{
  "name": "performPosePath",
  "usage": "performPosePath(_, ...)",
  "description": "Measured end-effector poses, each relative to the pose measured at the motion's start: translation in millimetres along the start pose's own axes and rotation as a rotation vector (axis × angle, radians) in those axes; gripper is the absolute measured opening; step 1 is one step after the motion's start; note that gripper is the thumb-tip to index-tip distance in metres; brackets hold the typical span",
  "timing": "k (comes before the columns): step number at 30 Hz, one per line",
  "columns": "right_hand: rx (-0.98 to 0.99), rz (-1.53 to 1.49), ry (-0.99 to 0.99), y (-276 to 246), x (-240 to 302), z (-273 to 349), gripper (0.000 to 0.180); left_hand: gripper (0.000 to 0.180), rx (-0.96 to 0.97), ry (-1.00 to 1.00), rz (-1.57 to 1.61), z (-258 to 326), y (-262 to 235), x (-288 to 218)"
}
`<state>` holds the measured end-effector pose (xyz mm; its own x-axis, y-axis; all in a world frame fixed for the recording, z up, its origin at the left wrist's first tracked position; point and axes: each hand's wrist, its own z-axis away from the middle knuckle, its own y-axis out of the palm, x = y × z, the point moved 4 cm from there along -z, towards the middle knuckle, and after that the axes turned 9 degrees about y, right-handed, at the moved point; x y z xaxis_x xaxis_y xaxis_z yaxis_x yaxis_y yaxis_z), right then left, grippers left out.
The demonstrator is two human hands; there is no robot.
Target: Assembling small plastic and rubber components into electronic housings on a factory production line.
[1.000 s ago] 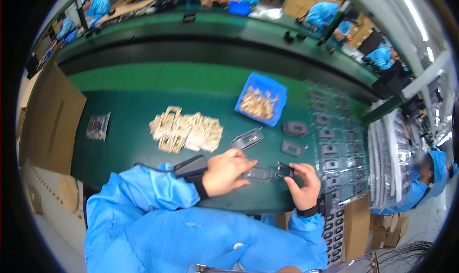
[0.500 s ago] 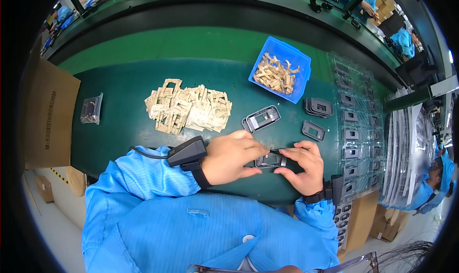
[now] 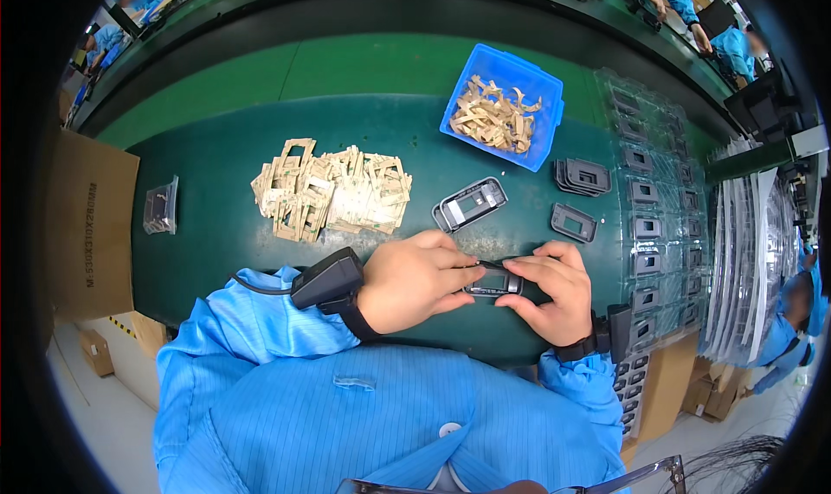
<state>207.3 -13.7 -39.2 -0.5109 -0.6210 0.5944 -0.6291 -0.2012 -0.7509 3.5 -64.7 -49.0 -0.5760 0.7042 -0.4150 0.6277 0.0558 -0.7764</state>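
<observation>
Between my hands is a small dark grey plastic housing (image 3: 493,285) with a rectangular opening, held low over the green table. My left hand (image 3: 414,282) grips its left end, thumb at the near side and fingers along the far edge. My right hand (image 3: 552,293) pinches the right end, its fingertips meeting the left ones at the far rim. A thin black piece there is partly hidden by the fingers. Just beyond lies a larger grey housing (image 3: 470,204), set at a slant. To the right rest a single grey frame (image 3: 573,222) and a stack of similar frames (image 3: 582,176).
A pile of beige adhesive frames (image 3: 333,191) lies left of centre. Behind the housings stands a blue bin (image 3: 547,131) of peeled paper strips. Clear trays (image 3: 647,208) of grey parts line the right; a cardboard box (image 3: 91,226) and a small bagged item (image 3: 161,207) are left.
Both hands stay on the small housing while their fingertips shift along its far edge. The right fingers now sit more over the rim. The whole view has tilted slightly.
</observation>
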Motion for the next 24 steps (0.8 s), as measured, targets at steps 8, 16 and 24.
performPosePath(8,0.022,-0.041,0.008,0,0,1,0.049,0.031,0.081,0.031,-0.168,2,5,-9)
performPosePath(16,0.024,-0.023,0.007,-2,1,6,0.054,0.03,0.126,0.104,-0.25,-2,4,-12)
performPosePath(24,0.002,-0.02,0.024,-1,-1,9,0.052,0.024,0.094,0.228,-0.119,-3,1,-3)
